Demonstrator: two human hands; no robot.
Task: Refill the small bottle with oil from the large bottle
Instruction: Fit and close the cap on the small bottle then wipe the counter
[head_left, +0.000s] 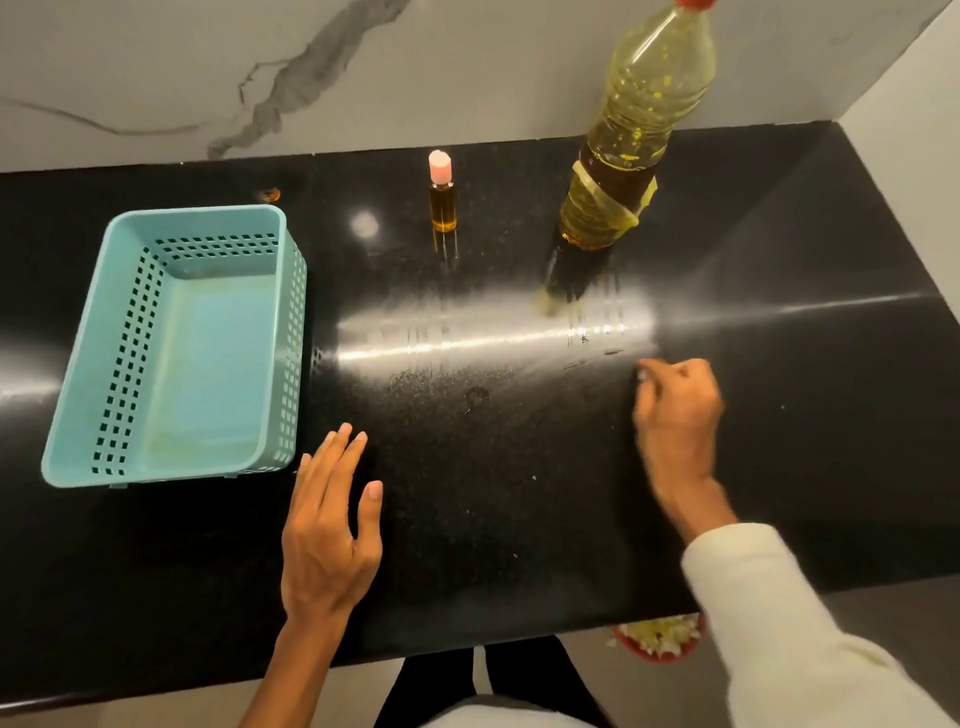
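Fingers: left (337, 457) spread, right (670, 379) curled, empty | small bottle (442, 200), large bottle (628, 156) upright, capped, apart

L hand (332, 535) flat, fingers spread; R hand (675, 415) fingers curled, blurred.

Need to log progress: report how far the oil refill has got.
Done: nothing visible; the small bottle and large bottle stand capped on the counter. In hand: nothing; the left hand is open, the right hand loosely curled. Left: uncapping, pouring, recapping.
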